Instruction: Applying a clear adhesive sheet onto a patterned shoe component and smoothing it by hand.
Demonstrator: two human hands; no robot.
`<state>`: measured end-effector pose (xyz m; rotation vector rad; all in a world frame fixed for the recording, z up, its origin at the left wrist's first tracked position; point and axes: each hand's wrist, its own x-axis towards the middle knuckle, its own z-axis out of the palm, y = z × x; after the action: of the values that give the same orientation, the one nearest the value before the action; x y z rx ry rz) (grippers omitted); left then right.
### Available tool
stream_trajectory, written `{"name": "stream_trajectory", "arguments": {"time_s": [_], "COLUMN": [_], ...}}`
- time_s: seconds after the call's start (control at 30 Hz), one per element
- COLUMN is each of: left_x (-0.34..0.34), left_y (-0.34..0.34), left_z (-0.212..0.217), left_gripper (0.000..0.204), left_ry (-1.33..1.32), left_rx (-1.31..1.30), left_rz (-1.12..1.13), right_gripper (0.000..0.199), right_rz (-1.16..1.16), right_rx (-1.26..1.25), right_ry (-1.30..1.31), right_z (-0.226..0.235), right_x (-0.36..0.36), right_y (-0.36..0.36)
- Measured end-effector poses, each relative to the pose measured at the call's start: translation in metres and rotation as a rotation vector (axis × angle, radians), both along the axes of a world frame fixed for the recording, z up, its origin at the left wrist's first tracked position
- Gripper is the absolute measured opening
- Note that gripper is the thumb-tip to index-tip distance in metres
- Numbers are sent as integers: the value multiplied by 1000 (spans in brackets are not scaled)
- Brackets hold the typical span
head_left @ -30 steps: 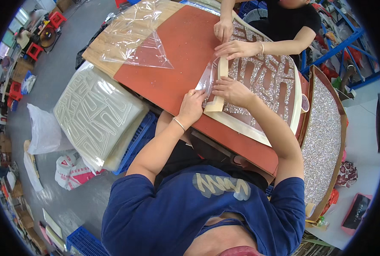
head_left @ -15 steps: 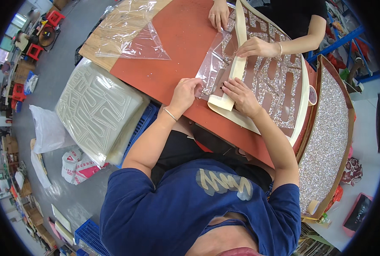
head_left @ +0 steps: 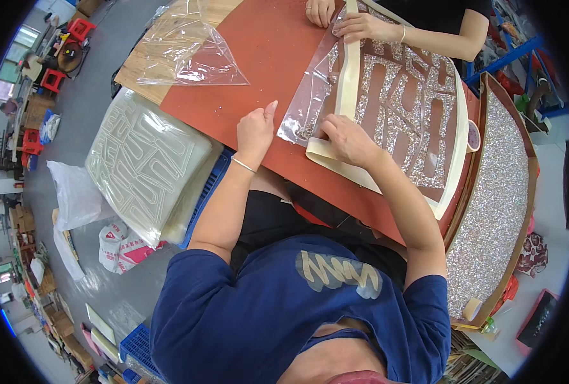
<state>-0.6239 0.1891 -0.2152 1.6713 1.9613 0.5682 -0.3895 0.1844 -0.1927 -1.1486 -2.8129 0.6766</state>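
Observation:
A curved panel of glittery stones with brown bar-shaped pieces [head_left: 410,93] lies on the red tabletop, bordered by cream strips. My right hand [head_left: 348,141] is closed at the near end of the left cream strip [head_left: 348,83], fingers bent over it. That strip's near corner is curled up. Clear film [head_left: 307,96] sticks out from under the panel's left side. Left of the film, my left hand [head_left: 255,136] is curled with its thumb raised, nothing visible in it. Across the table, a co-worker's hand [head_left: 360,27] presses the strip's far end; their other hand [head_left: 321,11] rests beside it.
A loose clear plastic sheet [head_left: 198,61] lies on the table's wooden part. Stacked clear embossed sheets [head_left: 147,160] sit over a blue crate [head_left: 209,192] at my left. A roll of tape [head_left: 473,136] and a glittery curved tray [head_left: 492,192] are at the right.
My left hand has come off the film and moved left. My right hand has shifted left with the strip, which now lies further left. The co-worker's hands have moved toward the far end.

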Motion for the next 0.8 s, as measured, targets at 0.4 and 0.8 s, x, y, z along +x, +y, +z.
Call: {"name": "stream_trajectory", "arguments": {"time_s": [0.4,0.8], "left_x": [10,17], "left_y": [-21,-16], "left_z": [4,-18], "left_gripper": [56,46], "left_ry": [-377,229], "left_rx": [-262,476], "left_rz": [-64,-449], "right_gripper": [39,41], "right_rz": [-98,-147], "right_rx": [397,437], "right_ry": [198,260], "right_z": [-25,-37], "right_x": [3,-1], "right_y": [-20,-31]}}
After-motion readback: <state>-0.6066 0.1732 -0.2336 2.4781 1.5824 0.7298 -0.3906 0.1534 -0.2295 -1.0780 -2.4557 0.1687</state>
